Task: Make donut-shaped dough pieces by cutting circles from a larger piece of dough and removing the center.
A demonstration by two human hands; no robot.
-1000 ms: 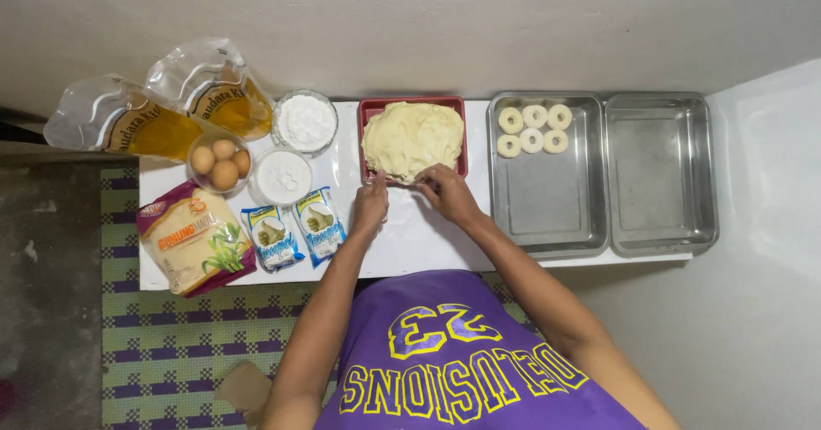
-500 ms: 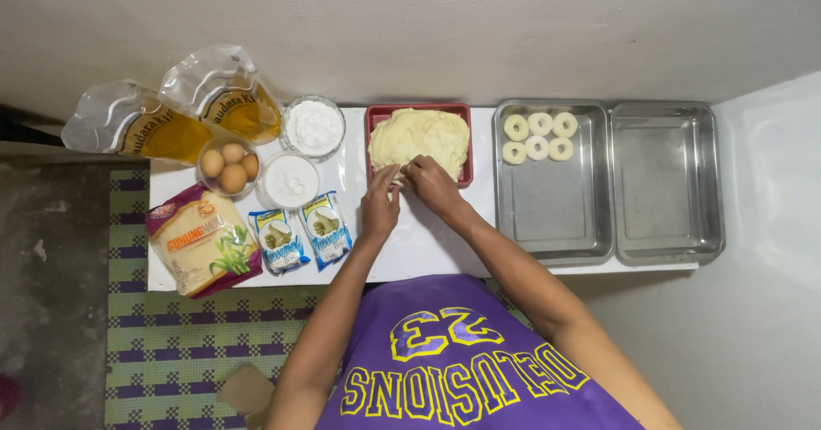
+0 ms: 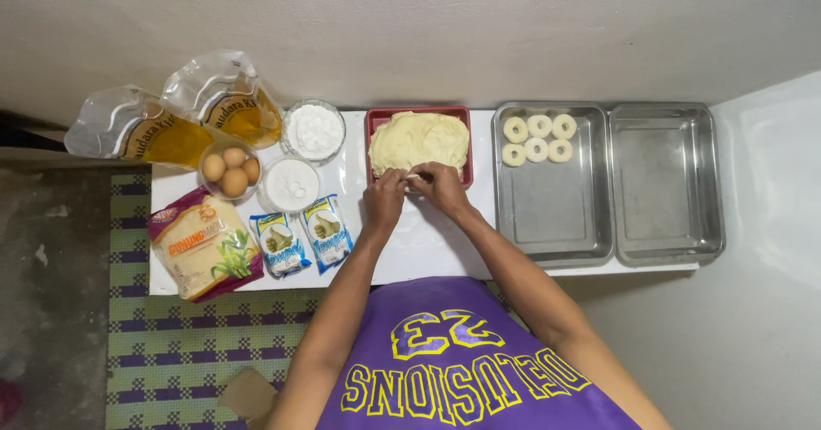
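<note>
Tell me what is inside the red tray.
The red tray holds one flattened mass of pale yellow dough. Both hands, left and right, pinch its near edge. The dough covers the tray's floor, so anything beneath is hidden.

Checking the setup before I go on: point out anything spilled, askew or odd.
Nothing stands out. The dough sits in its red tray, both hands, left hand and right hand, at its near edge. Five dough rings lie in the steel tray; no spills show.

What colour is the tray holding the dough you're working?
Red: the tray under the pale yellow dough shows a red rim, seen best in the head view.
</note>
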